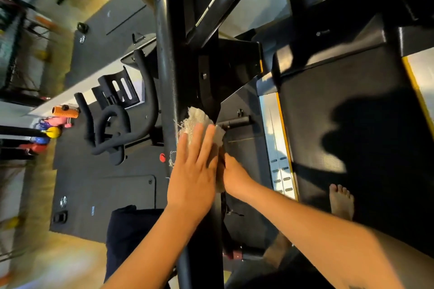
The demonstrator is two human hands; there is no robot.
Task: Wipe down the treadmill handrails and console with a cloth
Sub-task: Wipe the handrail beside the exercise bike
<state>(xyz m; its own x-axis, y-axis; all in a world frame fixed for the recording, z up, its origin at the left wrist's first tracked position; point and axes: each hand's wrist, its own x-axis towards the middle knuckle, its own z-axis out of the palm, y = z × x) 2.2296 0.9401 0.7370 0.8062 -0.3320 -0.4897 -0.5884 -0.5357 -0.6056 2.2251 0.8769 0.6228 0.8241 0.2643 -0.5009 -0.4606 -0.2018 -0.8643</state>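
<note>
On the black tubular treadmill handrail (168, 91) I press the frayed off-white woven cloth (199, 124) with my left hand (192, 171), fingers straight and slightly spread. My right hand (234, 176) grips the cloth's lower edge, fingers curled behind it, beside the dark treadmill belt (340, 124).

My left hand (192, 171) flat, fingers straight and together, palm pressing cloth (199, 122) against left side of black handrail (164, 65). My right hand (234, 176) on opposite side of handrail, fingers hidden behind cloth, grip unclear. Both forearms bare, reaching up from bottom, converging at handrail. Bare foot (341, 202) right of handrail.
</note>
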